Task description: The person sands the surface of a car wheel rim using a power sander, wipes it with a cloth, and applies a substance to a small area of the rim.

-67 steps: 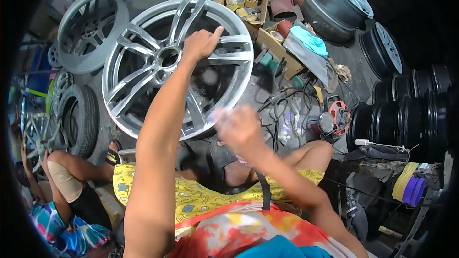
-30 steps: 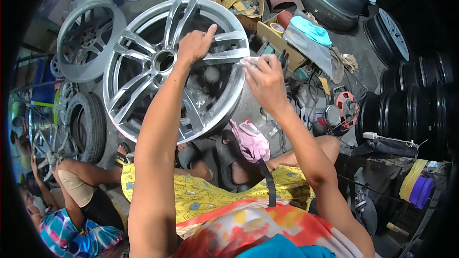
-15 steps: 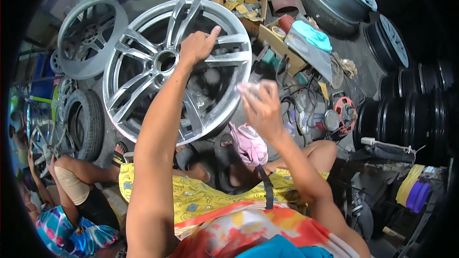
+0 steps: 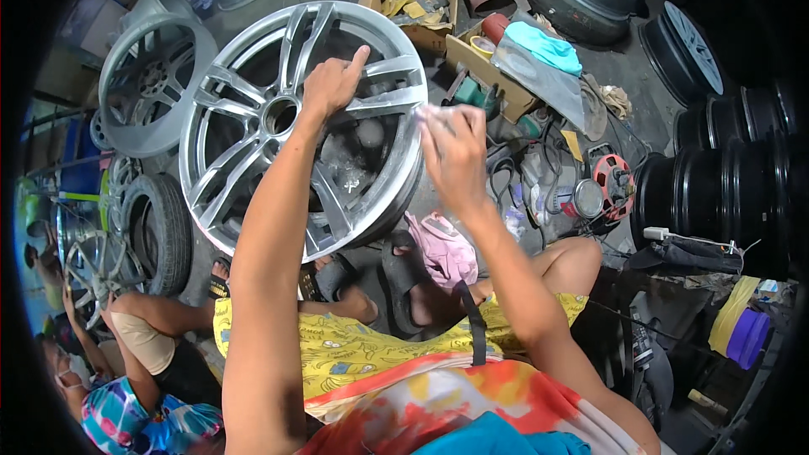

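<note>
Head view showed the twin-spoke alloy wheel (image 4: 329,199) before you. Your left arm (image 4: 268,278) reached nearly straight across it, left hand (image 4: 332,87) over the spokes beside the hub, thumb extended; its finger closure was hidden. Your bent right arm (image 4: 524,276) brought the right hand (image 4: 458,152) to the wheel's edge, pinching a small, pale, blurred piece (image 4: 426,112).

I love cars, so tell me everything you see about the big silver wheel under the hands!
The big silver wheel is round, metal-looking and has no tyre. Paired spokes join its holed centre to a wide rim, duller on the right. Its face points up toward the camera, left of the picture's middle. The left hand rests on it near the centre; the right hand holds something small and pale at its right edge.
</note>
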### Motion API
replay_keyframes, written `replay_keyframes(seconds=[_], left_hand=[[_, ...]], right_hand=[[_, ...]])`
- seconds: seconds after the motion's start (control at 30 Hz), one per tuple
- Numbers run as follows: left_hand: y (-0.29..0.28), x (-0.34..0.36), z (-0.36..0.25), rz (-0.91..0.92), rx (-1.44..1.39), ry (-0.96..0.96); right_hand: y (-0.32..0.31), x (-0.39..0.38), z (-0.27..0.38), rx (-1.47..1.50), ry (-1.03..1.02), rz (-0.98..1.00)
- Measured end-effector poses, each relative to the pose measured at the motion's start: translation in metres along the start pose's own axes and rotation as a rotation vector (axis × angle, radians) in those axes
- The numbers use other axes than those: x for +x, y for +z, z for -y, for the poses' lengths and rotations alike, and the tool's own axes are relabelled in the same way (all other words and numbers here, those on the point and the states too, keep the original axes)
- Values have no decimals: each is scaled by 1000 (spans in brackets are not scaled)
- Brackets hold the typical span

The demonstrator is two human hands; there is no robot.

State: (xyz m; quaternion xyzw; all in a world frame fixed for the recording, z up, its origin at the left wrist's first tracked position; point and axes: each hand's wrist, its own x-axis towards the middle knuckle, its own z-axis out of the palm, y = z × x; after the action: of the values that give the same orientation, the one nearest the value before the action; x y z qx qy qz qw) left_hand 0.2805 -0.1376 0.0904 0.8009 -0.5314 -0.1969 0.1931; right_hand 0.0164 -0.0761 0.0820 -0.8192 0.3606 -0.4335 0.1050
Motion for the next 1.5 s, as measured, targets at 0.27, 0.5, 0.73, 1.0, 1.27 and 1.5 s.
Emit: replay_keyframes(seconds=[0.27,0.5,0.73,1.0,1.27,1.5], left_hand=[[0,-2,2,-20,-8,6],[5,-4,6,-63,31,0],[5,4,-3,19,5,-31],[6,2,11,-90,0,-1],[12,3,8,-103,6,13],[-1,3,-3,33,43,-35]], right_hand=[[-6,-4,0,-10,-98,5],[-6,-32,15,101,-113,61],[31,18,-26,227,112,-121],[27,-79,69,301,261,-268],[42,-24,20,342,347,-319],[35,-22,4,179,211,-277]])
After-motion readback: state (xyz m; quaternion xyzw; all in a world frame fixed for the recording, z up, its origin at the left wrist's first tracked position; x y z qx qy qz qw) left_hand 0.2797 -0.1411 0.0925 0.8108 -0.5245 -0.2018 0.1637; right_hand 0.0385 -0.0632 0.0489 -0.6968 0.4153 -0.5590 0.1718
